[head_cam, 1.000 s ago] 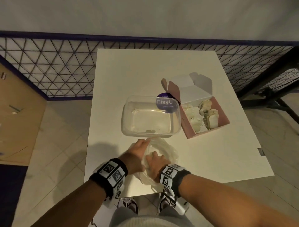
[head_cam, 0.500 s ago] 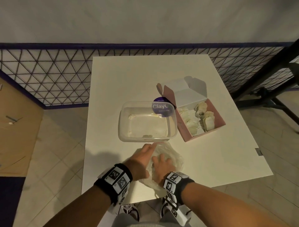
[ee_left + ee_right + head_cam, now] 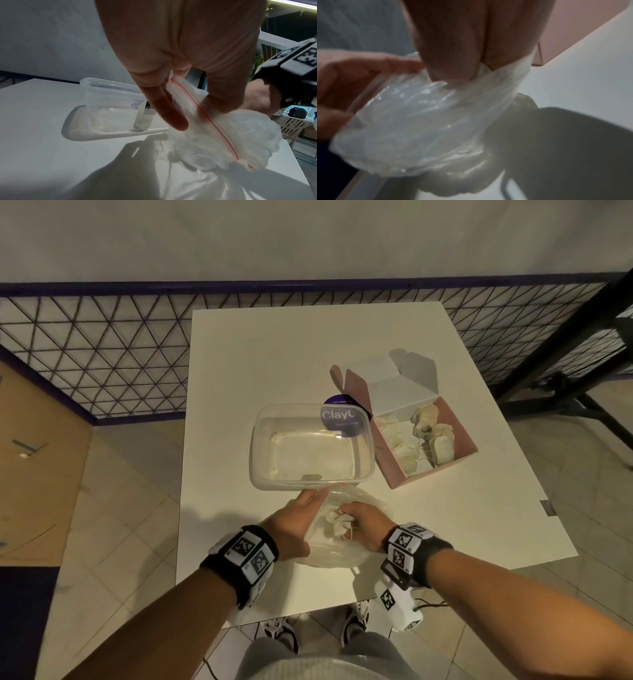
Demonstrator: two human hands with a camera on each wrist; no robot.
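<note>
The zip bag (image 3: 361,503) is a crumpled, clear plastic one with a thin red strip along its mouth, and you hold it at the near edge of the counter (image 3: 274,354), just in front of the clear tub (image 3: 255,440). Whether its bottom touches the counter or hangs just above it cannot be told. Your left hand (image 3: 291,525) pinches the red-striped rim between thumb and fingers, with the forefinger stretched out along the plastic. Your right hand (image 3: 368,523) sits at the open mouth, fingers curled tight round a small clump of tea bags (image 3: 337,525), pale with thin strings. How many are in the clump is unclear, perhaps two or three. There is one zip bag and one tub. The tub holds only a few crumbs and scraps on its floor, and one round purple label (image 3: 339,419) with white lettering shows through its far right corner. Touching the tub's right side stands one pink box (image 3: 394,470), lid flaps folded open, with a pile of boxed tea bags (image 3: 423,436) inside, too jumbled to count. Beyond the counter runs one black mesh fence (image 3: 102,354).
</note>
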